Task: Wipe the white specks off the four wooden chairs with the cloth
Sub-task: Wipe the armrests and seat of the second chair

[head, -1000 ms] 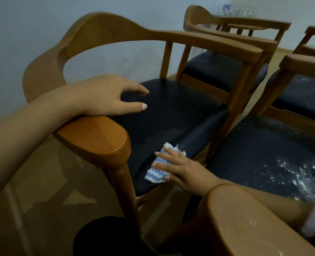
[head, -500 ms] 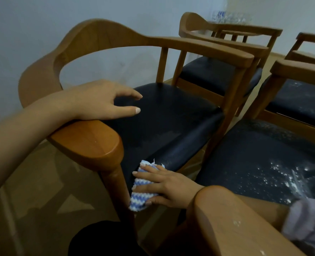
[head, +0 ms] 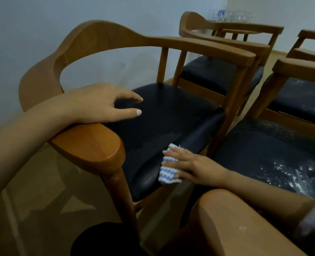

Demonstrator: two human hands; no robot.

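Cloth (head: 165,169): folded, blue-and-white zigzag (frayed top edge), on left chair (head: 101,34) seat's front edge, long axis running near-to-far. Right hand (head: 195,167) grip flat-fingered, pressing it. Left hand (head: 97,102) grip loose, resting on armrest (head: 90,145).

The dark seat (head: 171,115) of the nearest chair is unobstructed from above across its middle and back. Its near side is bounded by a broad armrest (head: 90,143), on which the left hand (head: 101,102) is rested, fingers overhanging the seat. The far side is closed by the other armrest (head: 208,47) and its front post (head: 234,108), the rear by two spindles (head: 163,65). The front edge is taken up by the right hand (head: 191,165), laid flat on the cloth (head: 167,170). The speckled seat (head: 263,154) alongside is hemmed in by that post and the foreground armrest (head: 236,218).
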